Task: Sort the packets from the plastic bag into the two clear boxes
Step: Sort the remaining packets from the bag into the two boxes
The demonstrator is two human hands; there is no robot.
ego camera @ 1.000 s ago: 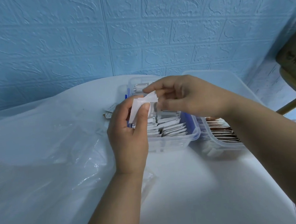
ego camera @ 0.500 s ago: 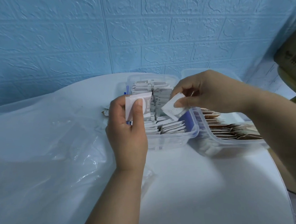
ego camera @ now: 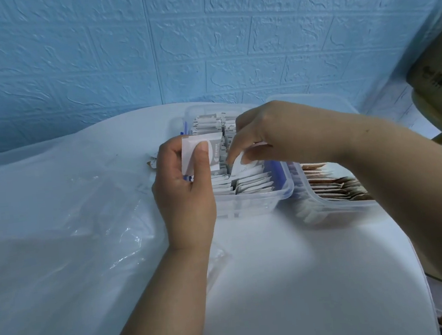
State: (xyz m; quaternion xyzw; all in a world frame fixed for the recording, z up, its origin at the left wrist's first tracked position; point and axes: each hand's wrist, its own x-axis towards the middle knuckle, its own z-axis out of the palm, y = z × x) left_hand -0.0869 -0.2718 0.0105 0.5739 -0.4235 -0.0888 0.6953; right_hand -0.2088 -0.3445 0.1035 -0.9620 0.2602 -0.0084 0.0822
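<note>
Left hand (ego camera: 183,195) upright, thumb and fingers pinching grey-white packet (ego camera: 214,154), right hand (ego camera: 270,133) fingers curled downward, pinching white packet (ego camera: 244,166) among the rows in left clear box (ego camera: 253,204), right clear box (ego camera: 334,207) under right forearm, plastic bag (ego camera: 58,223) beside left hand.

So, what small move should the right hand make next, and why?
Probably press the white packet down into the row and release it: the right hand pinches it, its lower edge among the packets standing in the left clear box, and the left hand holds a second packet.
</note>
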